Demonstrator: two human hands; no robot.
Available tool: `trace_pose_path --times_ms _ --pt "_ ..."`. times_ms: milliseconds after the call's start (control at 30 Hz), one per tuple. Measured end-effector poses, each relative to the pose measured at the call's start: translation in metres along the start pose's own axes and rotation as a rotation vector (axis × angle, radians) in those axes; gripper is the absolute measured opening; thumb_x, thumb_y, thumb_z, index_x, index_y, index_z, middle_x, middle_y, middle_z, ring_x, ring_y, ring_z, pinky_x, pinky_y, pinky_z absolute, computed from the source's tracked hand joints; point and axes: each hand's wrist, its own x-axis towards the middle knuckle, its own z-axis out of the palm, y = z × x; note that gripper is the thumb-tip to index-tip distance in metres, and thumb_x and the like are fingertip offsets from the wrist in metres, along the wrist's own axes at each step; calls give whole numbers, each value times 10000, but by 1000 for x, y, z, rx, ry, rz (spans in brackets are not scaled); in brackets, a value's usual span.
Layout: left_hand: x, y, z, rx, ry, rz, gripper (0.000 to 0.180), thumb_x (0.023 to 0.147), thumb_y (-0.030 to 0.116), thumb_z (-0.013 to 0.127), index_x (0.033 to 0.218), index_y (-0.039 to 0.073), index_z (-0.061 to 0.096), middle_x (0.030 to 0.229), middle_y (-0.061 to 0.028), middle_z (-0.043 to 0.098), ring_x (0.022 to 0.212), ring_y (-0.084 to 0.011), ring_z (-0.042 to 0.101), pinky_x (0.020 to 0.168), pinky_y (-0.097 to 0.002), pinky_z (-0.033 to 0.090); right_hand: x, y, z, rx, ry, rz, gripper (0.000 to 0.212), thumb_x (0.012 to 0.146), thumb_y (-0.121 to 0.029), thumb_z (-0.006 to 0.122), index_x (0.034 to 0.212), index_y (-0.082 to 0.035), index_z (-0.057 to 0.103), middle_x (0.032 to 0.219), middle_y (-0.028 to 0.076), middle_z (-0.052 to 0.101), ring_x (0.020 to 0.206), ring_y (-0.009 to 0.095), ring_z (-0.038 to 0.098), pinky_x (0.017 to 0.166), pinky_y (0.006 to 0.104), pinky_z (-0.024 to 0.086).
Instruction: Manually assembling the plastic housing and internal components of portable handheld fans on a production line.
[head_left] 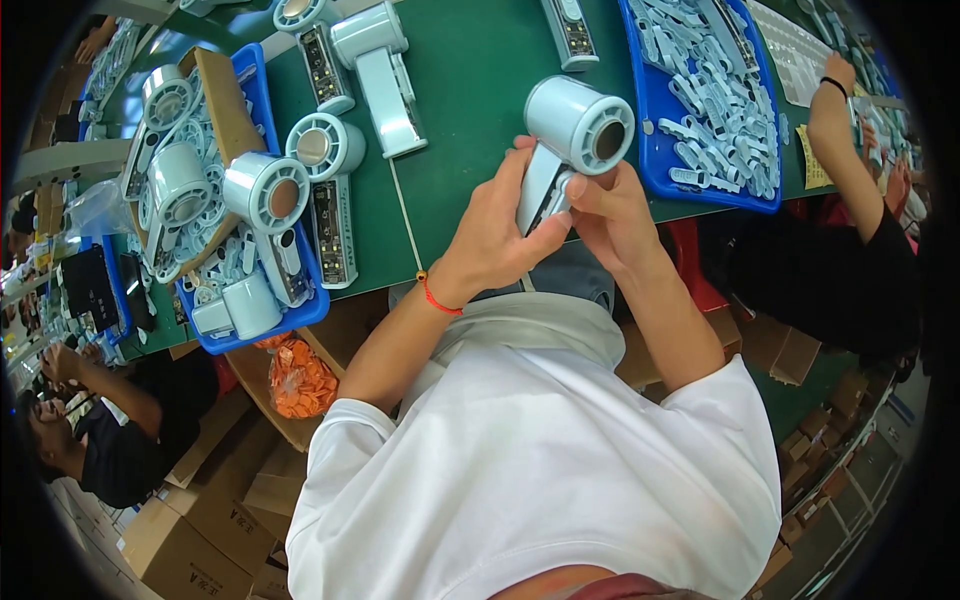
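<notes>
A pale blue handheld fan [568,112], with a short drum-shaped head and a straight handle, is held over the table's near edge. My left hand [492,232] wraps the handle from the left, its thumb lying along the lower part. From the right, my right hand [612,215] grips the upper handle, thumb pressed on it just under the head. The head's round vented end, with a dark centre, faces right and toward me. My fingers hide part of the handle. Left of my hands, another fan [385,85] lies on the green table [460,100].
A blue tray [318,318] at left holds fans, small parts and a cardboard piece. Another blue tray [775,195] at right contains many small pale blue pieces. Opened fans with bare circuit boards [333,235] lie nearby. Co-workers sit on both sides; boxes [200,530] stand below.
</notes>
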Motion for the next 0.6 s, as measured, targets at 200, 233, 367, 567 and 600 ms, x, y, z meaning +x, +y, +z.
trace_pose_path --times_ms 200,233,367,567,600 --pt "1 2 -5 -145 -50 -152 558 760 198 605 1211 -49 390 884 -167 590 753 -253 607 685 -325 477 -6 9 3 -93 113 -29 712 748 -318 737 1271 33 403 1220 149 520 1073 225 544 893 352 466" --pt "2 2 -6 -144 -48 -151 558 760 198 605 1211 -49 390 884 -167 590 753 -253 607 685 -325 477 -6 11 2 -165 166 -37 705 751 -320 735 1266 35 409 1204 140 530 1068 218 546 886 348 469" --pt "0 0 -4 -134 -31 -119 532 766 189 602 1196 -51 399 843 -179 587 732 -268 614 661 -330 481 -4 9 1 -157 56 -59 489 786 -216 718 1146 34 502 1094 82 565 990 148 550 844 287 460" --pt "0 -1 3 40 21 64 678 749 157 649 1276 -49 275 1105 -260 507 940 -387 568 809 -384 461 -2 8 1 -307 42 -93 659 767 -260 709 1293 1 410 1234 91 523 1111 202 509 919 318 424" --pt "0 -1 7 120 32 207 735 728 145 669 1301 -42 248 1167 -258 465 1003 -391 536 858 -384 442 -2 7 4 -402 -10 -207 665 767 -245 710 1309 -20 397 1232 103 532 1099 210 518 924 321 417"
